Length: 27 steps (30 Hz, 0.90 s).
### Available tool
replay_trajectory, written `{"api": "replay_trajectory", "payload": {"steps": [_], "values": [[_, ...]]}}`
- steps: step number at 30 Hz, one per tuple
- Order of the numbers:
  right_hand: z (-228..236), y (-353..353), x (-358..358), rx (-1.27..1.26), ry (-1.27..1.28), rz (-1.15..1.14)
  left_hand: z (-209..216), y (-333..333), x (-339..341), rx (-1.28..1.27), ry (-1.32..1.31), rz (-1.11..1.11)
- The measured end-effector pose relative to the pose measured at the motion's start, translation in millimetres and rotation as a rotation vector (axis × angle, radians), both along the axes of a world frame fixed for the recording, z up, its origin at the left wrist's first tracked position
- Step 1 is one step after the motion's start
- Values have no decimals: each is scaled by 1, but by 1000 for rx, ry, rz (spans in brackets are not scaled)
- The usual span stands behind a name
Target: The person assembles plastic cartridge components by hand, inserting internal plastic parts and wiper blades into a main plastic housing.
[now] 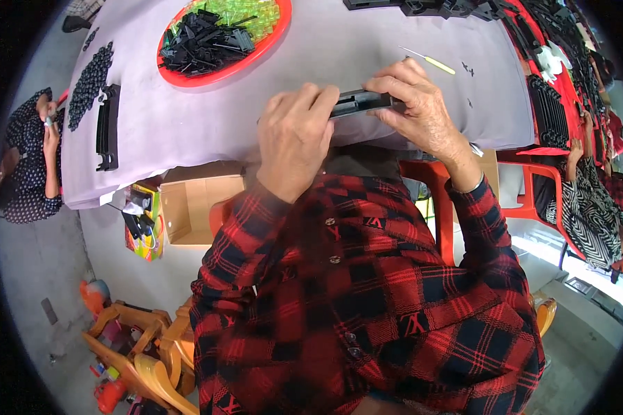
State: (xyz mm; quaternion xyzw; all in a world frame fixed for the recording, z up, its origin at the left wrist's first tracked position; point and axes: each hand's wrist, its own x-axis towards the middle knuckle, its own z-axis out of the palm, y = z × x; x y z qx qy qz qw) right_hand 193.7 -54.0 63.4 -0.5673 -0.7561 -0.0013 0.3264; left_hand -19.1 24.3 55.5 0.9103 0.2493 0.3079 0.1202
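Note:
Between my two hands, just above the table's near edge, is a long black plastic housing with a hollow channel along it. My left hand is closed round its left end, the fingers curled over it. At the other end my right hand pinches it between thumb and fingers. Both ends of the housing are partly hidden by the hands. Beyond the right hand lies a thin screwdriver with a yellow-green handle. A few tiny black pieces are scattered to its right.
A red tray holds black plastic parts and green translucent pieces. At left are a black slotted part and a pile of small black pieces. Black parts line the right side. Co-workers sit at both sides; an open cardboard box stands below.

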Motion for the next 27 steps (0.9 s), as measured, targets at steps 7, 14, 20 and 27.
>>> {"api": "replay_trajectory", "payload": {"steps": [7,14,20,27], "values": [[4,-23,-16,163,142,-320,-2,1,8,-47,-87,67],[-8,-25,-40,-225,399,-287,-1,-4,14,-32,-111,76],[-5,-23,-46,-305,437,-313,-4,-7,17,-21,-126,84],[-5,-23,-44,-310,498,-304,-2,-4,20,-21,-135,85]]}}
